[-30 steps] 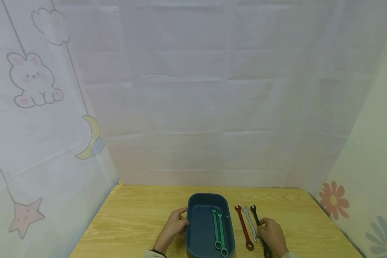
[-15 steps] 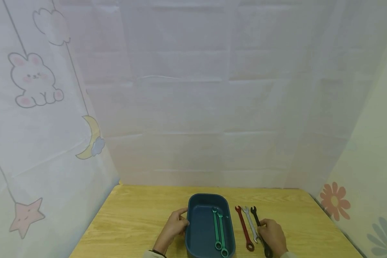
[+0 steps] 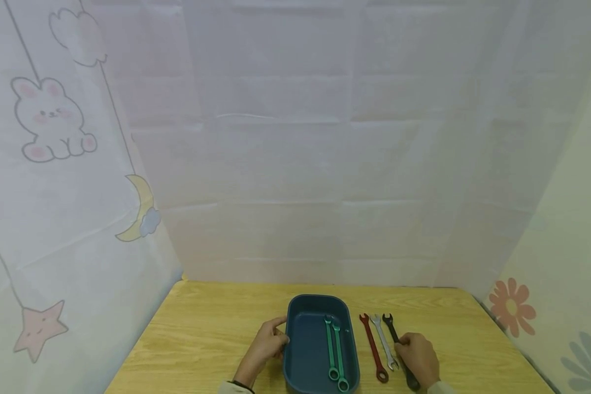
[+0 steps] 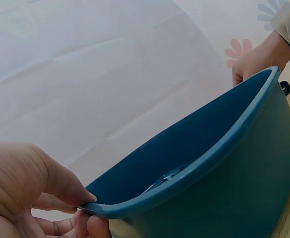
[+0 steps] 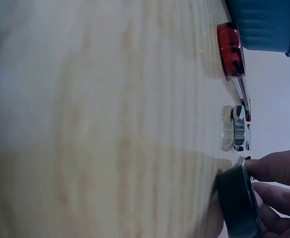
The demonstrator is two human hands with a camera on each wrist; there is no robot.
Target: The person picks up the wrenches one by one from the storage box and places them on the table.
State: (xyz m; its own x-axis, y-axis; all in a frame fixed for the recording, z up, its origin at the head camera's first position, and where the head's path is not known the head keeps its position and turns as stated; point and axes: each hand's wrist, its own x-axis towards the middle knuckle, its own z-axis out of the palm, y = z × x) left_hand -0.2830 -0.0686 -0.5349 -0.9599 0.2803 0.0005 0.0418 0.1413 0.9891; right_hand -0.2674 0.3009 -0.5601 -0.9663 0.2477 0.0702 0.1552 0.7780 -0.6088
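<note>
My left hand (image 3: 263,345) pinches the left rim of a dark blue rectangular bin (image 3: 299,358); the left wrist view has the thumb over that rim (image 4: 184,179) and fingertips beneath it. Inside, two green wrenches (image 3: 339,355) lie side by side along the right wall. My right hand (image 3: 418,358) grips a black wrench (image 3: 391,328) at its middle, on or just above the table. Its open-jaw end points away from me, and its thick dark near end (image 5: 238,206) fills the lower right of the right wrist view.
Between the bin and the black wrench lie a red wrench (image 3: 372,345) and a silver wrench (image 3: 383,342), roughly parallel. The wooden table (image 3: 202,328) meets a pale fabric backdrop (image 3: 295,235) behind and at both sides.
The black wrench's near end has swung slightly to the right with my right hand, while its far end stays about where it was. My left hand and the bin hold still.
</note>
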